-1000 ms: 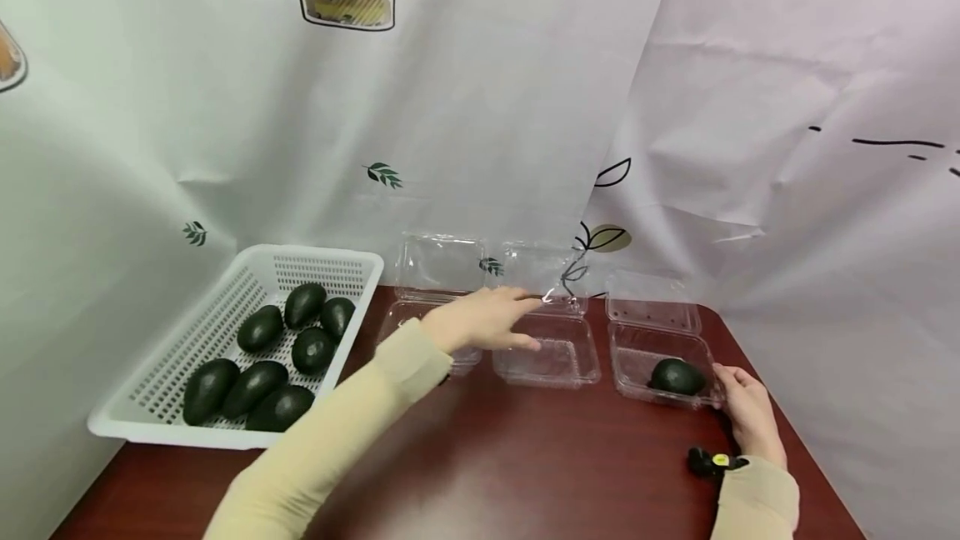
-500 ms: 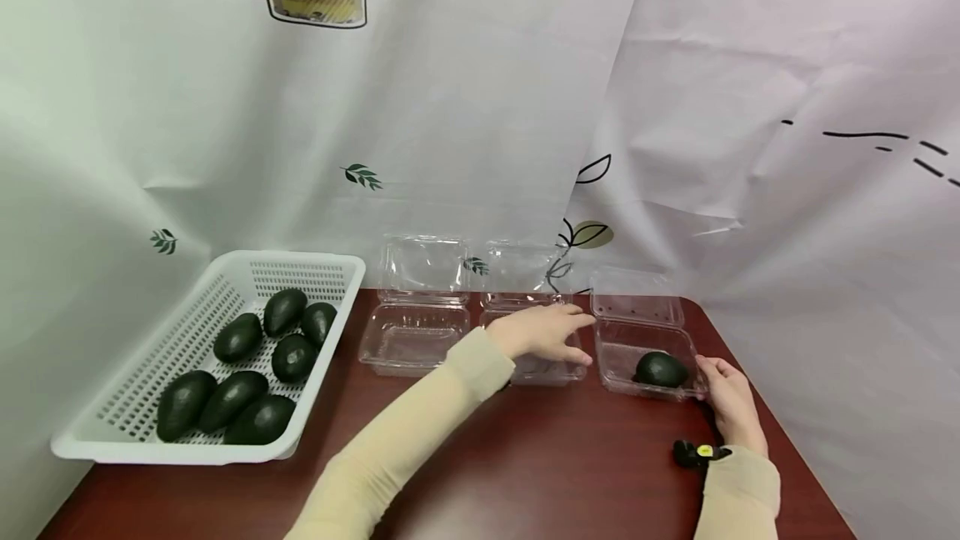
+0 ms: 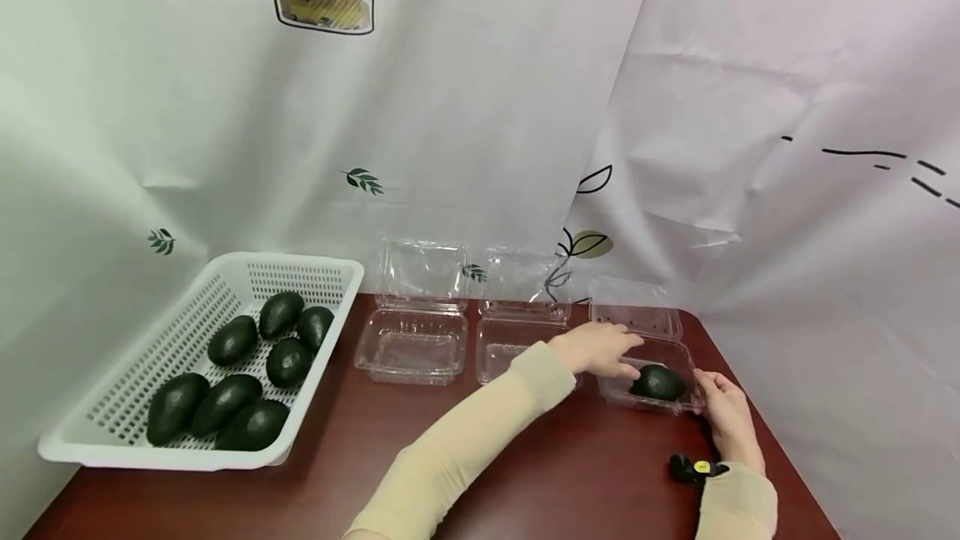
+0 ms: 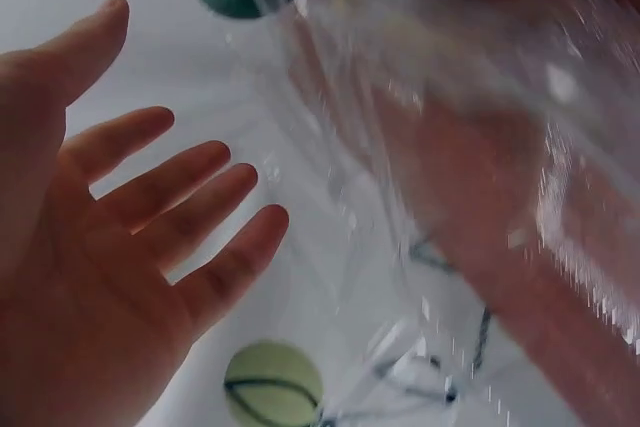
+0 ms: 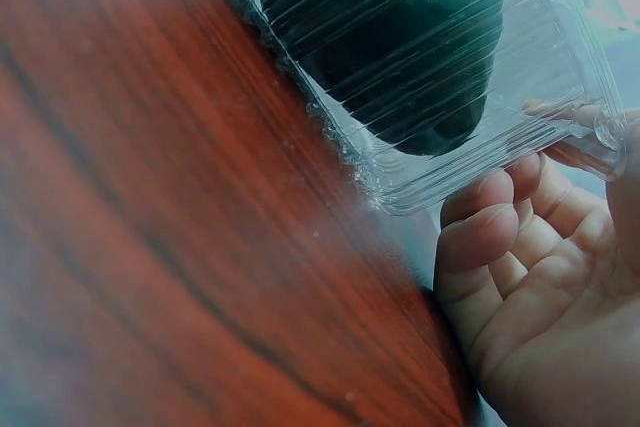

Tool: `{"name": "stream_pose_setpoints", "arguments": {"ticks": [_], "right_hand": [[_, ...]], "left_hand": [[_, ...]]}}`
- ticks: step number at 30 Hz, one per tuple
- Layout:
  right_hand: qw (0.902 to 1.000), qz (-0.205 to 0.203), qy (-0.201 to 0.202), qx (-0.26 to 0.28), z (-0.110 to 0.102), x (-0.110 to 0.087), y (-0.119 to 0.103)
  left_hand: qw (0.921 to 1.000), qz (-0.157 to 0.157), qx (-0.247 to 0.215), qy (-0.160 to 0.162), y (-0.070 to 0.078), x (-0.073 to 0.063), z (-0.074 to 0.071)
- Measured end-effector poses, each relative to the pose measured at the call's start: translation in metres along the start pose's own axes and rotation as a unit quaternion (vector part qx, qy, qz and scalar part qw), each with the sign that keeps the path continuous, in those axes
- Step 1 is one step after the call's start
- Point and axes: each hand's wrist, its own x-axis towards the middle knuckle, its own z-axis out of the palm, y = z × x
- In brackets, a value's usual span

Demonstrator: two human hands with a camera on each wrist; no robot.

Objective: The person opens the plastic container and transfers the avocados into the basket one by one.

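At the right of the head view, a hinged clear plastic container stands with its lid raised. One dark green avocado lies in its tray. My right hand pinches the tray's right rim between thumb and fingers; the right wrist view shows curled fingertips against the tray wall, close to the avocado. My left hand reaches over the tray's left side, close to the avocado. Its fingers are spread and hold nothing in the left wrist view.
A white perforated basket with several avocados stands on the left. Two more clear containers, one left and one middle, sit with lids up along the back. A printed sheet hangs behind the dark red table.
My left hand has moved right, from over the left and middle containers to the right container. My right hand stays at the right rim. The head view has shifted slightly.
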Motion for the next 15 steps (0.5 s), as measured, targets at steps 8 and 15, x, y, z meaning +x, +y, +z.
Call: {"name": "stream_pose_setpoints", "arguments": {"ticks": [8,15], "right_hand": [[0.9999,-0.011,0.009,-0.007,0.008,0.002,0.001],[0.9992,-0.017,0.022,-0.027,0.001,-0.002,0.001]], "left_hand": [[0.9992,-0.040,0.010,0.004,0.028,0.033,0.020],[0.9927,-0.116,0.019,-0.027,0.056,0.048,0.027]]}}
